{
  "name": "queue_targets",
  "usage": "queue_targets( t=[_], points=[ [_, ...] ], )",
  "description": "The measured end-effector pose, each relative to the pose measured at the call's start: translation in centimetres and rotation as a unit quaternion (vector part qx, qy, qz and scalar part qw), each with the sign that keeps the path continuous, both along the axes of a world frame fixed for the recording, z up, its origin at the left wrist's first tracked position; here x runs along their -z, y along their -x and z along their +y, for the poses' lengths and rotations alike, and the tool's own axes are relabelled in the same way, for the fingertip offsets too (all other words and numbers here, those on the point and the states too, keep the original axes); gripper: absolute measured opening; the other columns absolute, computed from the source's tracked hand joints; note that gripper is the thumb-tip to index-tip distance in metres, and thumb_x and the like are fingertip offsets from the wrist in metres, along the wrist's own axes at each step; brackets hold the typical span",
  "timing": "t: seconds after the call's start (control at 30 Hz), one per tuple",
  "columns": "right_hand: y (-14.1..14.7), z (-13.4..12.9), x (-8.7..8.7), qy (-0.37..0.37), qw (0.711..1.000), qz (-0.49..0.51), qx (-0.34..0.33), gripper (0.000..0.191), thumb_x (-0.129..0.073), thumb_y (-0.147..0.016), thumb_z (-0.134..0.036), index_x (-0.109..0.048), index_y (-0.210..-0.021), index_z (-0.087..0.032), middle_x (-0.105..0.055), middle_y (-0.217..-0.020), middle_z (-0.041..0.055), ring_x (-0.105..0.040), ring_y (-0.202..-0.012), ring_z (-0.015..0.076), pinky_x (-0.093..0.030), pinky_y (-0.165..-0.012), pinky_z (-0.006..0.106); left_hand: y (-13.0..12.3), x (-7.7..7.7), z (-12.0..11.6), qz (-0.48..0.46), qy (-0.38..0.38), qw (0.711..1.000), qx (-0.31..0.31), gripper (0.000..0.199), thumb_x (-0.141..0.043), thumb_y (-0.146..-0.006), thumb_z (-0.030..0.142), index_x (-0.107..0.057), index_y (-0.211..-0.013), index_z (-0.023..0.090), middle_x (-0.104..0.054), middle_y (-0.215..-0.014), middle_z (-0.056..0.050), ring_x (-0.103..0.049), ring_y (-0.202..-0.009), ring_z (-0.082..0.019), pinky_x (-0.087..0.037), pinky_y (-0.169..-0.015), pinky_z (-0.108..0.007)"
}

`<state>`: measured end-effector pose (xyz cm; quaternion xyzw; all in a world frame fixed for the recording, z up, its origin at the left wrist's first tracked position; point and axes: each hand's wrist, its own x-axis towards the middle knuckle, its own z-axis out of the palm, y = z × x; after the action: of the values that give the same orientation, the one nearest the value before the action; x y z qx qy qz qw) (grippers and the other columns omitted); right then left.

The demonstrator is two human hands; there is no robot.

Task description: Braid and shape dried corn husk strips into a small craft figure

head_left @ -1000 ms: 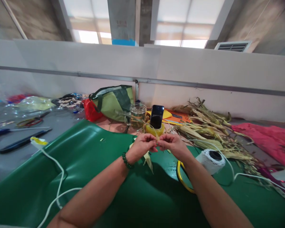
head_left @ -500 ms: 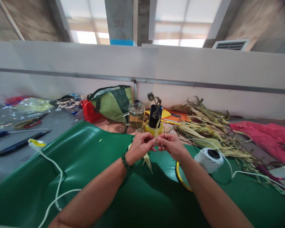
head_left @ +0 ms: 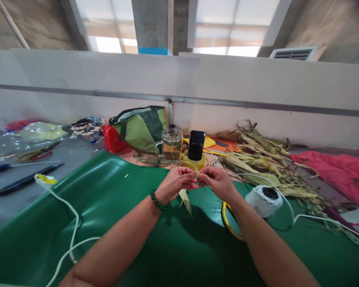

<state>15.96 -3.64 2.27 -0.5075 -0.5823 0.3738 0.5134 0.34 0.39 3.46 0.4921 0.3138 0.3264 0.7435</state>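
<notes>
Close together over the green mat (head_left: 116,199), my two hands pinch a thin pale strip of corn husk between their fingertips. My left hand (head_left: 177,184), with a dark green bead bracelet (head_left: 157,200) at its wrist, is closed on the husk from the left. My right hand (head_left: 217,182) grips it from the right, thumb and forefinger pressed together. Below my left hand, a wider pale corn husk (head_left: 186,203) points down; whether it is held or lies on the mat I cannot tell. Right behind the fingers stands a phone (head_left: 196,144) in a yellow holder (head_left: 197,163).
A glass mug of liquid (head_left: 171,148) stands behind my left hand, near a green bag (head_left: 145,127). Dried husks (head_left: 257,159) pile up at the right, behind a white spool (head_left: 263,201). A yellow ring (head_left: 229,223) lies by my right forearm. White cables cross both sides.
The husk strip's tip, upright before the phone earlier, now sits lower at my fingers. A dark blurred sprig above the phone is out of sight. Both hands stay nearly in place.
</notes>
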Motion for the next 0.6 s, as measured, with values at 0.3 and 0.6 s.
queue_targets(
  t=[0.3,0.6],
  points=[
    [0.36,0.29,0.73,-0.017,0.999,0.040,-0.010,0.037,-0.073,-0.066,-0.053,-0.062,-0.071,-0.018,-0.062,-0.065,0.0002,-0.057,-0.059,0.0127,-0.050,-0.059,0.026,-0.79,0.68,-0.38,0.045,-0.156,0.983,-0.089,0.027,-0.069,-0.073,0.032,-0.051,-0.065,0.014,-0.058,-0.050,0.004,-0.058,-0.040,-0.010,-0.047,-0.042,-0.019],
    [0.68,0.07,0.17,0.011,0.998,0.063,0.023,0.042,-0.074,-0.059,-0.058,-0.062,-0.064,-0.018,-0.062,-0.062,0.0011,-0.057,-0.057,0.0136,-0.052,-0.058,0.028,-0.77,0.76,-0.31,0.013,-0.166,0.983,-0.077,0.032,-0.072,-0.069,0.040,-0.054,-0.071,0.013,-0.059,-0.057,0.003,-0.060,-0.045,-0.009,-0.051,-0.048,-0.019]
  ],
)
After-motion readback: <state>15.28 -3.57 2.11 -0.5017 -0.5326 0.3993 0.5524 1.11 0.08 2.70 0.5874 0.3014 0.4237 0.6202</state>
